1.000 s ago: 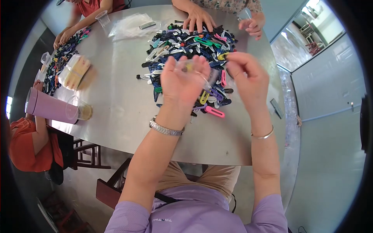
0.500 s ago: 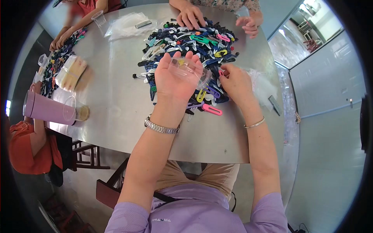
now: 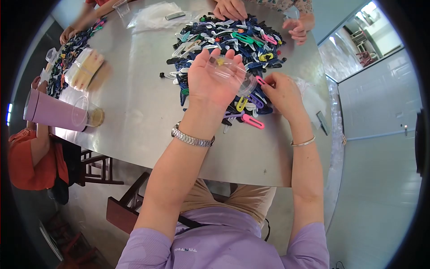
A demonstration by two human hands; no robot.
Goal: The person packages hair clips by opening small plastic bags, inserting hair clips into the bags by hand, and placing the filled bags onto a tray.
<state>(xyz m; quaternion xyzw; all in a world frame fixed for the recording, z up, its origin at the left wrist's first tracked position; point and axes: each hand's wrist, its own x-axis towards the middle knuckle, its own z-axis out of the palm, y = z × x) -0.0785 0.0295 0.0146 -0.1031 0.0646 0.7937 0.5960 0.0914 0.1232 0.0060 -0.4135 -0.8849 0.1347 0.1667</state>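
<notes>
My left hand (image 3: 213, 80) is palm up under a clear plastic cup (image 3: 230, 77) lying on its side, fingers curled round it. Something small and yellow shows at the cup's far end. Its mouth faces right. Just right of that mouth, my right hand (image 3: 281, 95) pinches a pink hair clip (image 3: 260, 80) between thumb and fingertips. Beneath and beyond both hands spreads a pile of hair clips (image 3: 206, 42), mostly black, navy and white. Another pink clip (image 3: 252, 121) and a yellow clip (image 3: 242, 104) lie at its near edge.
A co-worker's hand (image 3: 230, 9) rests on the pile's far side; their other hand (image 3: 296, 30) holds a cup. Plastic bags (image 3: 156, 17) lie at the back left. A purple tumbler (image 3: 56, 110) stands left, beside a clear cup (image 3: 95, 117). A grey bar (image 3: 322, 123) lies right.
My right hand has left the yellow clip at the pile's right side and moved nearer; it now holds a pink clip beside the cup's mouth. The view has shifted slightly.
</notes>
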